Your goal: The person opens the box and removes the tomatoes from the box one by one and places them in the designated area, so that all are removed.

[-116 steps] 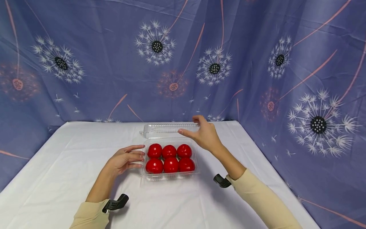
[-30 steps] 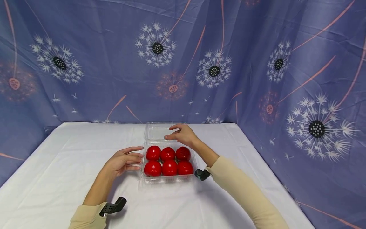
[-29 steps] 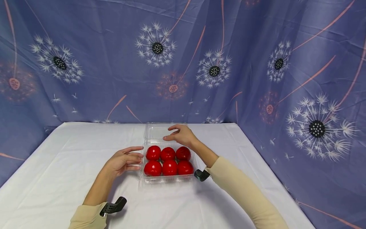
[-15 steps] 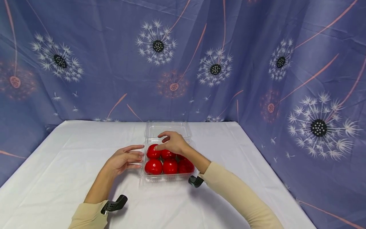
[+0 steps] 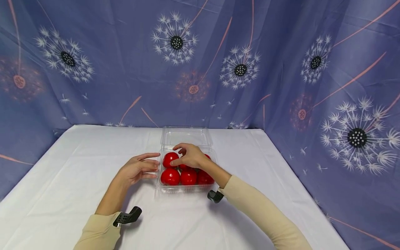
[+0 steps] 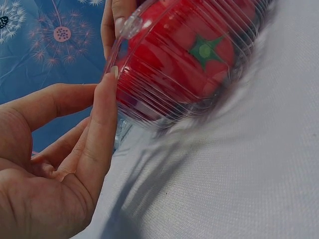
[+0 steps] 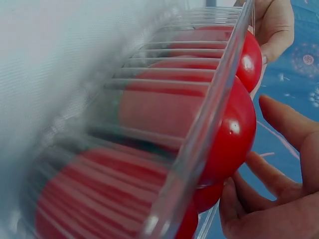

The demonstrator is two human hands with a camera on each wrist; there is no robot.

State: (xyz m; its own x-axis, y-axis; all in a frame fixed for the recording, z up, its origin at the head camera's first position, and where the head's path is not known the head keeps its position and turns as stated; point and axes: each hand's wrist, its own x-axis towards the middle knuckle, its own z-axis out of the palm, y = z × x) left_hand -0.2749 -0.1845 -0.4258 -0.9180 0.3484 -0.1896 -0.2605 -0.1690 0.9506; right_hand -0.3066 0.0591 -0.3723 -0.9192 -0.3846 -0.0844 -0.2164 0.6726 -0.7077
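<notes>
A clear plastic clamshell container [image 5: 187, 187] holds several shiny red tomatoes in two rows, among them the front-left tomato [image 5: 170, 177] and the far-left tomato [image 5: 169, 160]. Its hinged lid [image 5: 185, 138] is folded back behind it. My left hand [image 5: 134, 169] is at the container's left side; its fingertips touch the rim, as the left wrist view shows. Over the far row hovers my right hand [image 5: 191, 157], thumb and fingers apart, mostly hiding the middle and right far tomatoes. In the right wrist view its fingers [image 7: 279, 181] are close beside the tomatoes; contact is unclear.
A white cloth [image 5: 84, 177] covers the table. Behind it and to the right hangs a blue curtain [image 5: 125, 62] with dandelion prints. A black camera mount [image 5: 128, 216] sits at each wrist.
My right hand has come from beside the lid, across it, and forward to the far row of tomatoes. The lid is at a different angle than at first. The left hand stays at the container's side.
</notes>
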